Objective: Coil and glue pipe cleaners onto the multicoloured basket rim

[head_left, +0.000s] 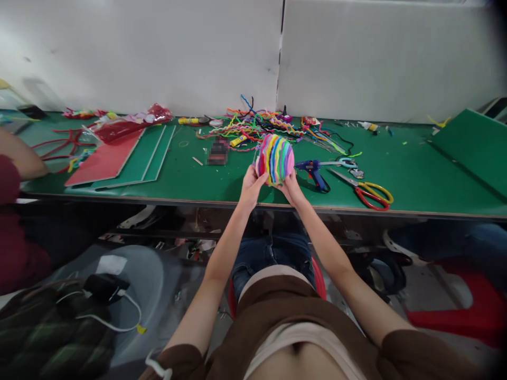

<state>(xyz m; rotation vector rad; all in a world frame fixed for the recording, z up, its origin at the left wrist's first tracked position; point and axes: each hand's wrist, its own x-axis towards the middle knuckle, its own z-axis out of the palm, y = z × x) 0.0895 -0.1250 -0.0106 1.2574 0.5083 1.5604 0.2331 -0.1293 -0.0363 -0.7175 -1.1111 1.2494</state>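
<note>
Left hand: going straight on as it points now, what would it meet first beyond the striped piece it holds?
The left hand would probably meet the tangle of colored strands past the striped piece; depth is unclear.

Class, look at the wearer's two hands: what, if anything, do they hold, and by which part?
A rounded, rainbow-striped piece: the left hand holds its lower-left edge, the right hand its lower-right edge.

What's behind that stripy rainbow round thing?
Behind it, a tangle of colourful strands lies on the green table. The stripy round thing hides whatever sits directly behind it.
</note>
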